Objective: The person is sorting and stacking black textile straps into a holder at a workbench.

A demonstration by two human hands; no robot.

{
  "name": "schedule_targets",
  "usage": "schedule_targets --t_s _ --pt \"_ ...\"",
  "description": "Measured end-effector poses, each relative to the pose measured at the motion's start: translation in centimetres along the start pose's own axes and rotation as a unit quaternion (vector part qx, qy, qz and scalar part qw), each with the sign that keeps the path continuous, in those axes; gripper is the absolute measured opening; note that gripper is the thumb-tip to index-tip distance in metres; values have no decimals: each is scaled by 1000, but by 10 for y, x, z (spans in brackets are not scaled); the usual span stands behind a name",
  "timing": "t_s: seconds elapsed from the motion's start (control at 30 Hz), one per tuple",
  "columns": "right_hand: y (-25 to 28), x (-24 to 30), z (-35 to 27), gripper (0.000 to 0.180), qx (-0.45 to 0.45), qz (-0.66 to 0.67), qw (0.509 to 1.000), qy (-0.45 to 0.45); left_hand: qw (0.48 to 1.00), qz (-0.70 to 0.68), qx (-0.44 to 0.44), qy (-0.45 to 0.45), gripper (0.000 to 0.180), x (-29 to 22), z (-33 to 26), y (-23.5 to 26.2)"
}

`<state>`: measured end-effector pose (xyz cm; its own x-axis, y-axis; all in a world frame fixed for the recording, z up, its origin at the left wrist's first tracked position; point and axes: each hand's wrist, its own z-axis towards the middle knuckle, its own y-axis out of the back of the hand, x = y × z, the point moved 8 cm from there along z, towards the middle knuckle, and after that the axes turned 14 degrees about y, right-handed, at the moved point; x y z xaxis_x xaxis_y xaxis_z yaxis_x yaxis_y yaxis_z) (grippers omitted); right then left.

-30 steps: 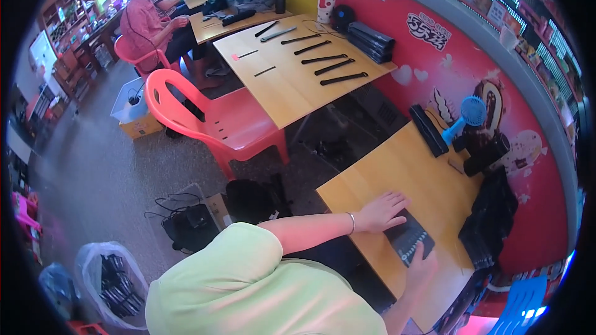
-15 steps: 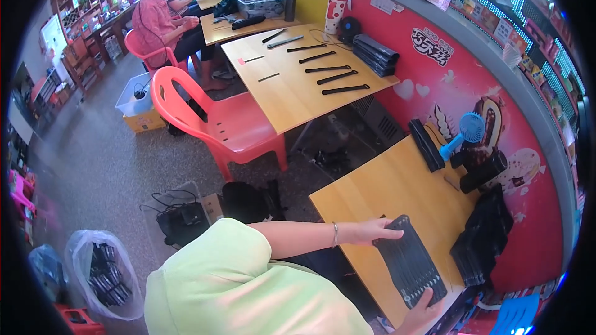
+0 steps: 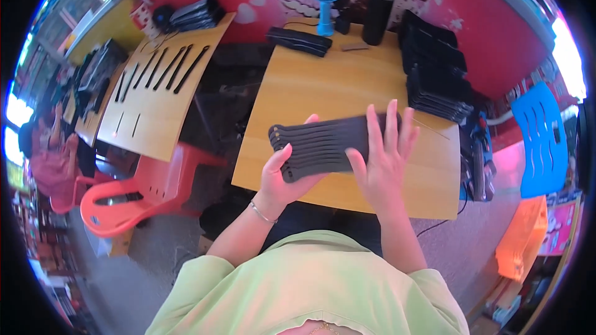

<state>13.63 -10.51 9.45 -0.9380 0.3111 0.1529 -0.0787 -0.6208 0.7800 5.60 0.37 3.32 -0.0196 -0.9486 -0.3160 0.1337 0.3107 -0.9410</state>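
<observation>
A flat bundle of black straps [image 3: 329, 146], lined up side by side with small metal studs at one end, is above the wooden table [image 3: 279, 96]. My left hand [image 3: 279, 174] grips its studded end, thumb on top and fingers underneath. My right hand [image 3: 385, 155] lies over the other end with its fingers spread, the thumb near the straps' upper face. That far end is partly hidden behind the right hand. Beyond it, stacks of folded black pieces [image 3: 437, 93] lie along the table's right edge.
A blue handheld fan [image 3: 326, 0], a black cylinder [image 3: 379, 12] and a black pouch [image 3: 299, 41] stand along the wall side. To the left are a red plastic chair [image 3: 155, 180] and another table [image 3: 139, 121] with several black straps. A blue chair [image 3: 541, 139] is at right.
My view has swung to the right. The strap bundle has turned from slanting downward to nearly level, my left hand now on its studded end and my right hand spread over the other end.
</observation>
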Motion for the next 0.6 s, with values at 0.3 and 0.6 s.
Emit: schedule_targets --t_s 0.3,0.6 --pt "-24 19 -1 69 4 127 989 73 997 59 -50 27 68 22 2 -2" --pt "-43 -11 -2 67 -33 218 975 9 994 91 -63 24 70 15 6 6"
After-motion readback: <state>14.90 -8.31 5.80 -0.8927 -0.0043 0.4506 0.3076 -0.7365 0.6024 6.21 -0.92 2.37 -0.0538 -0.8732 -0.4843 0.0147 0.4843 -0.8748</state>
